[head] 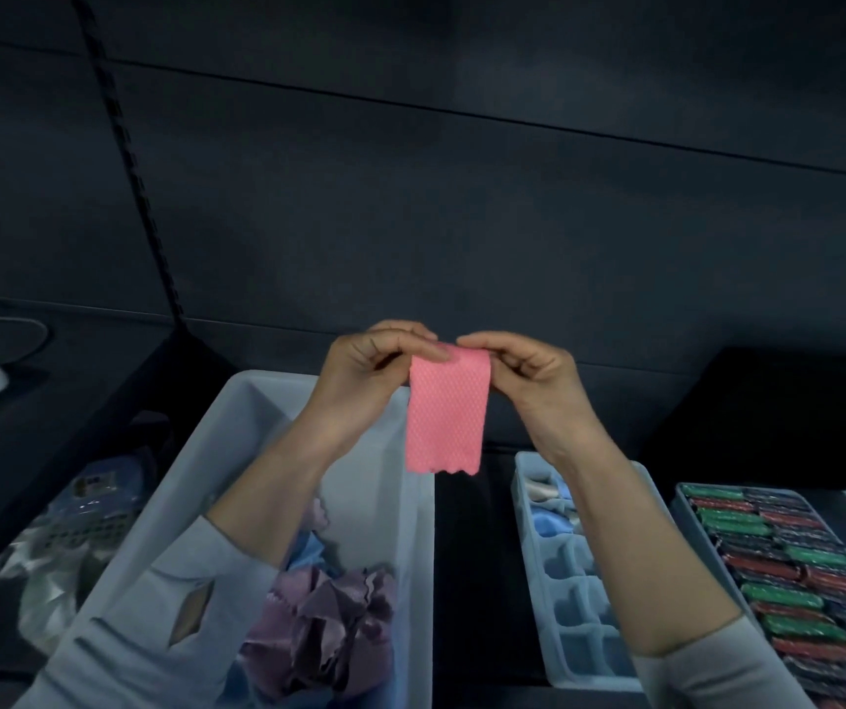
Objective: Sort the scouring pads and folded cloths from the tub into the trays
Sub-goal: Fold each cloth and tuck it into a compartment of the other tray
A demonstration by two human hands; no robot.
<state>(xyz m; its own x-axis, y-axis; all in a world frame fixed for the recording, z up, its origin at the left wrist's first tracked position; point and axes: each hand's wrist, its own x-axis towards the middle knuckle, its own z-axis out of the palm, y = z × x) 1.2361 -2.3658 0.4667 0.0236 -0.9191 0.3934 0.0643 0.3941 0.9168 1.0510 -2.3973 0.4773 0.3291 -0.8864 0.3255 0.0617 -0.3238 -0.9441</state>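
Pink cloth [445, 412] hangs at frame centre, above the gap between tub [413, 580] and compartment tray [538, 580]. Your left hand [367, 368] and right hand [525, 373] each pinch a top corner. Purple and blue cloths [323, 621] lie crumpled in the tub, lower left; pads fill the tray [686, 509] at lower right.

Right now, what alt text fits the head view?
Both hands, left hand and right hand, pinch the top edge of a pink textured cloth above a pale tub of crumpled cloths, beside a compartment tray.
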